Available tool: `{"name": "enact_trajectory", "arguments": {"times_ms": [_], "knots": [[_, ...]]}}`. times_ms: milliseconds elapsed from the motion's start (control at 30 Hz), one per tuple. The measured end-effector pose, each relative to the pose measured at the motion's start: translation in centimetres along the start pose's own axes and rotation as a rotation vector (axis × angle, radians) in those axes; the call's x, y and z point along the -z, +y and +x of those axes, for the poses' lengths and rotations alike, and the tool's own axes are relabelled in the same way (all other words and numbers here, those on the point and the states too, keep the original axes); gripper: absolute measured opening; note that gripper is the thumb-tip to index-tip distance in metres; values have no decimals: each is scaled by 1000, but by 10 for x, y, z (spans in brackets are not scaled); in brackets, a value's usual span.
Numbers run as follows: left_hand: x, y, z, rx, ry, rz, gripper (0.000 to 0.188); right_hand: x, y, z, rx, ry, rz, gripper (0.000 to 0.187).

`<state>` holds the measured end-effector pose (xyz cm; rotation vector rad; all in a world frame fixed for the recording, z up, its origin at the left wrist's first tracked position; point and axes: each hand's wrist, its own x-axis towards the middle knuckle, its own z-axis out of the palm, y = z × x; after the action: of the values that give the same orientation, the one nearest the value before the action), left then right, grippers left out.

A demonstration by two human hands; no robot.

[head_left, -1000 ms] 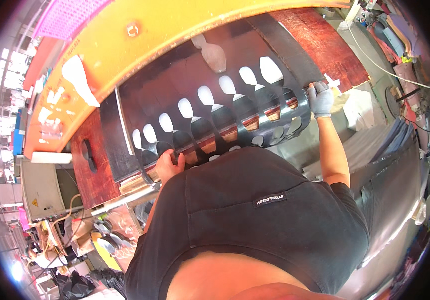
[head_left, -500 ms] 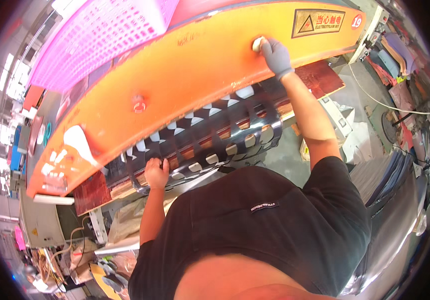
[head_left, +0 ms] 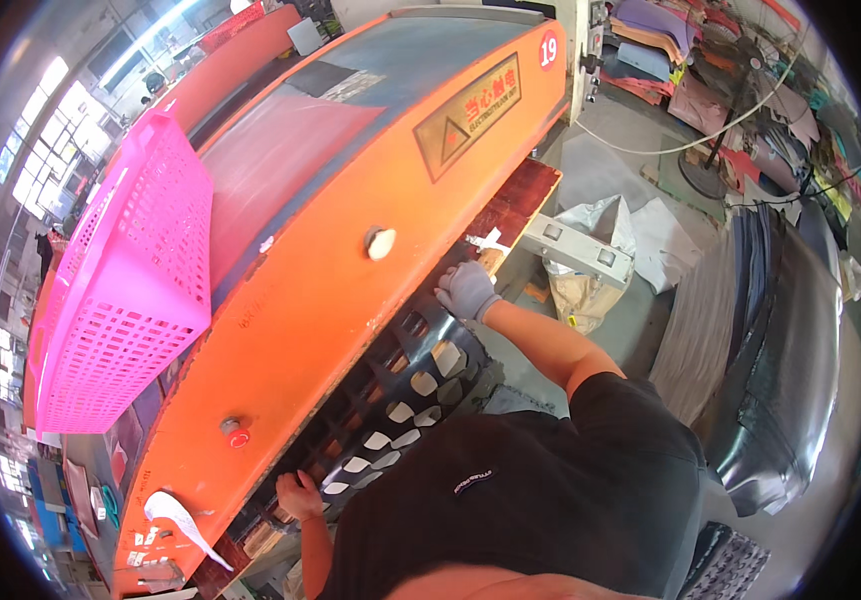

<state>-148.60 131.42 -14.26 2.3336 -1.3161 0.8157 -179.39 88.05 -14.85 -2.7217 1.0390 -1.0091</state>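
A black sheet (head_left: 398,405) with rows of cut-out holes hangs in a curve below the front of an orange machine beam (head_left: 310,340). At its right end my right hand (head_left: 467,290), in a grey glove, is closed beside the dark red board under the beam. Its fingertips and whatever they hold are hidden. My bare left hand (head_left: 300,497) is at the other end of the sheet, fingers bent over its edge. The beam carries a white push button (head_left: 380,244), a red knob (head_left: 238,437) and a white curved handle-like piece (head_left: 185,522).
A pink perforated basket (head_left: 130,290) stands on the machine at the left. To the right are a grey metal bracket (head_left: 580,250), a plastic bag (head_left: 590,285) and stacked dark sheets (head_left: 730,300). A pale cable (head_left: 690,148) crosses the floor near scrap piles.
My right hand has left the white push button and come down to the right end of the black sheet. My left hand stays by its left end. The view has turned and shifted.
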Motion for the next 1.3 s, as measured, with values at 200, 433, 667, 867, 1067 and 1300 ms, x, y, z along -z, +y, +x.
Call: {"name": "enact_trajectory", "arguments": {"times_ms": [200, 433, 667, 867, 1067, 1300], "knots": [[1, -4, 3, 7, -8, -18, 29, 11, -4, 2, -40, -96, -12, 32], [11, 2, -4, 83, -92, -5, 30, 14, -6, -1, -82, -217, -89, 36], [64, 50, -71, 10, 48, -33, 27, 47, 5, -85, 38, 67, -25, 30], [113, 92, -135, 55, 48, -85, 25, 87, 7, -168, 1, 131, 34, 19], [141, 114, -178, 45, 43, -117, 24, 125, 5, -192, -144, -5, 282, 26], [180, 148, -252, 83, 25, -239, 23, 121, -46, -184, 235, 44, 94, 49]]}}
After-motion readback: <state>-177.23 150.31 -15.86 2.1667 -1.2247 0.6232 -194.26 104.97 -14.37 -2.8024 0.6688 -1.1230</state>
